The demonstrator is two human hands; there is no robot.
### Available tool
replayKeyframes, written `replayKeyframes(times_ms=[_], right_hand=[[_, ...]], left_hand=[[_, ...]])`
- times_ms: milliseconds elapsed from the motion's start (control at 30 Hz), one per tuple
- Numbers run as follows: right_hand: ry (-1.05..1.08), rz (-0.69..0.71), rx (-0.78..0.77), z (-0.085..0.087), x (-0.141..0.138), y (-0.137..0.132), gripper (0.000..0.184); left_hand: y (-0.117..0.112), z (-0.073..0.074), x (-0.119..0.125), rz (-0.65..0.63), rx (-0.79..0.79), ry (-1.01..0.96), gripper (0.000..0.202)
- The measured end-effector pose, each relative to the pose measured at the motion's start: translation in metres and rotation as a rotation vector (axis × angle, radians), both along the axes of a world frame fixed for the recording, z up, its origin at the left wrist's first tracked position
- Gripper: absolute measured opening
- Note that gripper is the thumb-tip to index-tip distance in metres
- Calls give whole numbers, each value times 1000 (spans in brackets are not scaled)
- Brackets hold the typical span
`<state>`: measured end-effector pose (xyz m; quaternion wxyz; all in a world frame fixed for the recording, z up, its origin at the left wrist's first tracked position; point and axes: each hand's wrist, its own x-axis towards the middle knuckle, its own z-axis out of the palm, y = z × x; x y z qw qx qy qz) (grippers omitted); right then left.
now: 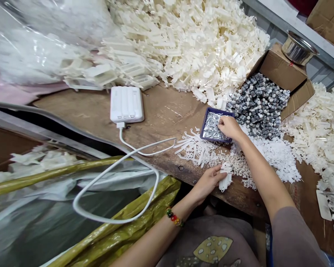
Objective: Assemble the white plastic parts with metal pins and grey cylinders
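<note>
L hand [208, 182] fingers gripped light, stiff white plastic part [226, 181] by edges; R hand [229, 128] fingers narrow, hold unclear, among slippery metal pins [210, 127] in blue tray [215, 111] at 11 o'clock.

A worn wooden workbench [167, 126] runs across the room, with olive-yellow woven sacking [122, 218] and clear plastic sheeting [25, 48] heaped around it. At the far corner, a steel pot [300, 48] sits by an open cardboard box [282, 70], beneath a grey metal rail [292, 33] and another carton [327, 18].
</note>
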<state>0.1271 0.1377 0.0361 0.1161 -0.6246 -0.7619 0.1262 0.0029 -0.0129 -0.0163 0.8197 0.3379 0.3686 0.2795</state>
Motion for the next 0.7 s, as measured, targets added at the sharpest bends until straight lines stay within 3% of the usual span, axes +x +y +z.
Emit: replayKeyframes(times_ms=[133, 400, 567, 700], right_hand=[[427, -95, -101, -5, 9, 0, 8], [1048, -219, -240, -15, 16, -22, 15], [1086, -238, -197, -12, 21, -36, 16], [1081, -185, -212, -7, 29, -72, 14]], left_hand=[[1, -2, 1, 9, 15, 24, 34], [2, -6, 3, 2, 24, 23, 36], [2, -7, 3, 9, 54, 53, 31], [3, -9, 3, 12, 63, 46, 29]])
